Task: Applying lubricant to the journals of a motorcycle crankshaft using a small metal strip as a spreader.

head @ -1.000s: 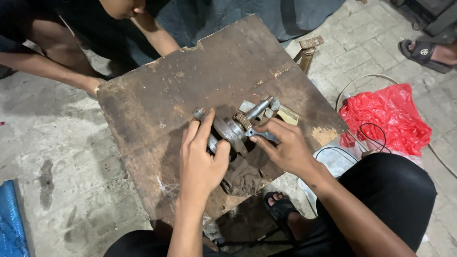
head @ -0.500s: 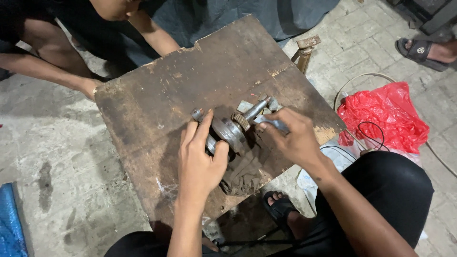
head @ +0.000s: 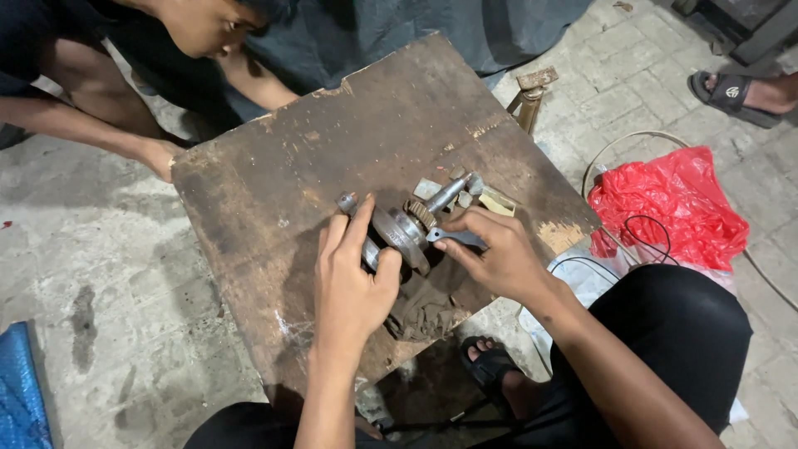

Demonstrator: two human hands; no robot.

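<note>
Crankshaft gripped by L hand; R hand w/ wrench.

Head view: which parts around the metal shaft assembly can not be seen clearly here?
- Near end of the metal shaft assembly: covered by the left hand.
- Small grey tool: its rear part is hidden under the right hand fingers.
- Small pieces beside the shaft: too small to identify.
- Wooden board: near edge hidden by the forearms.
</note>
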